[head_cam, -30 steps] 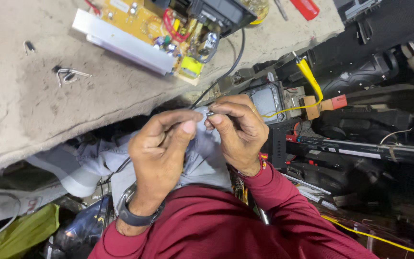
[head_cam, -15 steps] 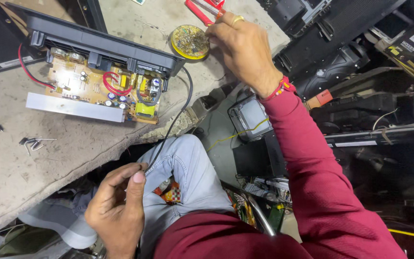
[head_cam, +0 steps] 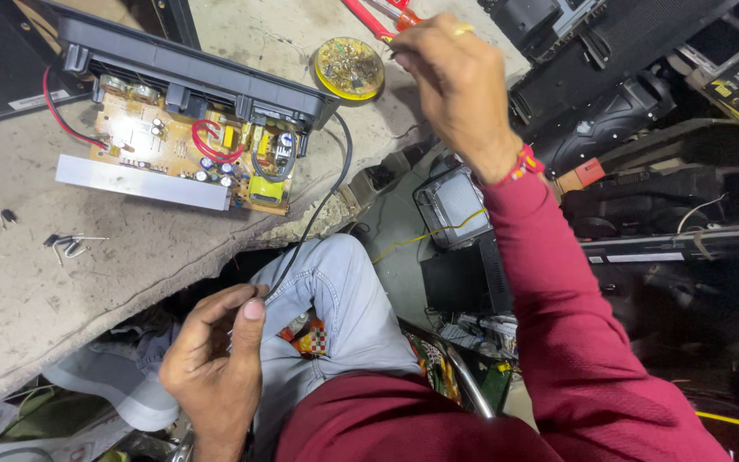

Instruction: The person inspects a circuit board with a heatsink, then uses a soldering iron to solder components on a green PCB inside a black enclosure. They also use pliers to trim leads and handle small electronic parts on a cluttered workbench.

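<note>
My left hand (head_cam: 215, 359) is low over my lap, thumb and fingers pinched on a thin black wire (head_cam: 327, 201). That wire runs up to an orange circuit board (head_cam: 190, 150) lying on the concrete bench (head_cam: 10, 316). My right hand (head_cam: 455, 85) is stretched out at the top, its fingers curled together beside a round yellow tin (head_cam: 348, 68). Red-handled tools (head_cam: 378, 15) lie just beyond its fingertips. Whether these fingers hold anything is hidden.
A black casing (head_cam: 190, 73) sits behind the board, and a silver heat sink (head_cam: 138, 181) lines its front edge. Loose screws (head_cam: 66, 245) lie on the bench. A small grey boxed device (head_cam: 451, 205) and stacked black electronics (head_cam: 643, 94) fill the right.
My right hand has left my lap and reached up to the yellow tin. My left hand stayed low with the wire. The view shifted toward the bench.
</note>
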